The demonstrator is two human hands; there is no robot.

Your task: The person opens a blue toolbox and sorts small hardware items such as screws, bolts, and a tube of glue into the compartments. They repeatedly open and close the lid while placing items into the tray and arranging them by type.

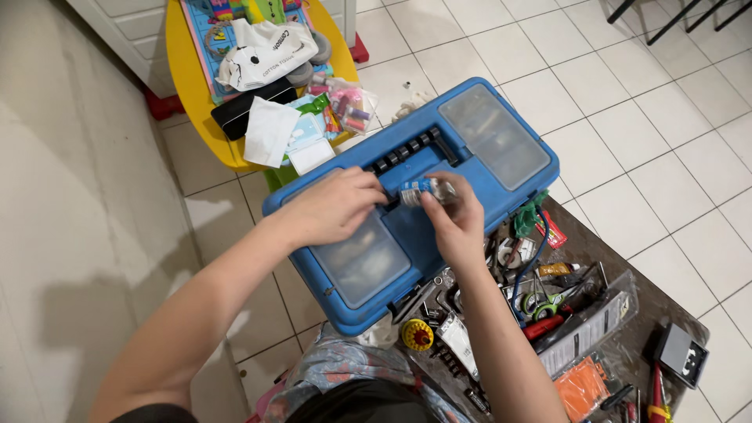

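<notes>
Fingers of both hands pinch one small bottle over the blue toolbox. Toolbox closed, lid up, its near corner overhanging a cluttered brown tray; tray contents tangled, hard to sort. Left hand reaches in from the left, knuckles up, fingertips closed on the bottle's left end, hiding it. Right hand rises from below, thumb and fingers clamped on its right end. Bottle lies roughly level, long axis left to right; cap end not discernible.

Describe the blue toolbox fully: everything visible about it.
The toolbox looks like blue plastic, lid shut, lying slantwise over the tiled floor and partly over a tray of tools. Its lid has two clear-lidded compartments flanking a black handle. The left hand and right hand hold a small bottle above it.
</notes>
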